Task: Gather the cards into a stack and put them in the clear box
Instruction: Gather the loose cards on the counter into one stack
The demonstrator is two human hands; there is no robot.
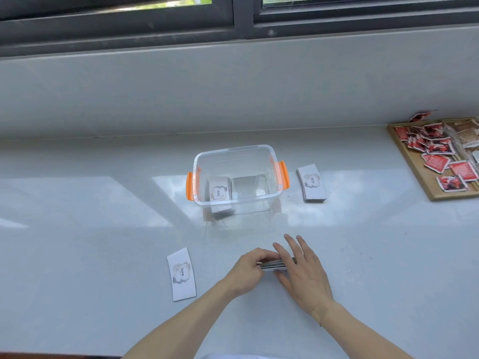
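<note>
A clear box (274, 161) with orange side handles stands mid-counter, and a small stack of white "love" cards (219, 189) lies inside at its left. In front of it, my left hand (247, 273) and my right hand (302, 270) press together on a stack of cards (274, 264) held on edge between them; only its dark edges show. A single white card (181, 273) lies flat to the left of my hands. Another stack of cards (311, 186) rests to the right of the box.
A wooden tray (414, 172) with several red packets and brown sachets sits at the far right. The grey counter ends at a low wall under a dark window frame (243, 19). One red packet (420, 116) lies behind the tray.
</note>
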